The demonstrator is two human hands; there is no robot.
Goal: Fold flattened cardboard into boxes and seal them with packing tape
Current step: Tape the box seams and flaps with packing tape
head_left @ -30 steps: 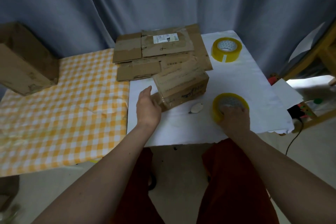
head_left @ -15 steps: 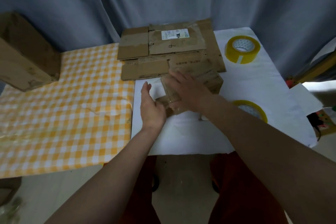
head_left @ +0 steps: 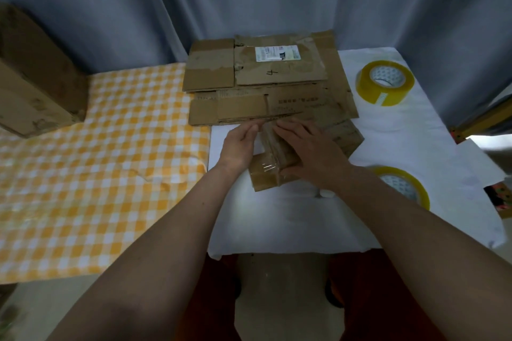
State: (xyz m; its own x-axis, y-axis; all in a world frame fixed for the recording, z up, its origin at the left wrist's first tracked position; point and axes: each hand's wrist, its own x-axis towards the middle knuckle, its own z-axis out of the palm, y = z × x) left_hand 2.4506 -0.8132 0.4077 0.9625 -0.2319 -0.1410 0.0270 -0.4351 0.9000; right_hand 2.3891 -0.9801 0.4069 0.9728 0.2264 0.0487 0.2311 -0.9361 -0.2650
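Near the desk's middle, left hand [head_left: 238, 144] and right hand [head_left: 310, 150] press flat, straight fingers onto a small taped brown cardboard box [head_left: 273, 167].

Surface, left part: yellow-and-white checked cloth [head_left: 83, 174], wrinkled near its right edge.
Surface, right part: white cloth [head_left: 388, 141].
Far left: large brown cardboard box [head_left: 33, 77] on the checked cloth.
Far middle: stack of flattened cardboard [head_left: 266, 83], lying across both cloths.
Just in front of the stack: small taped box [head_left: 266, 174] on the white cloth.
Far right: tape roll [head_left: 385, 86], lying flat.
Near right: second tape roll [head_left: 404, 185], partly hidden by a forearm.
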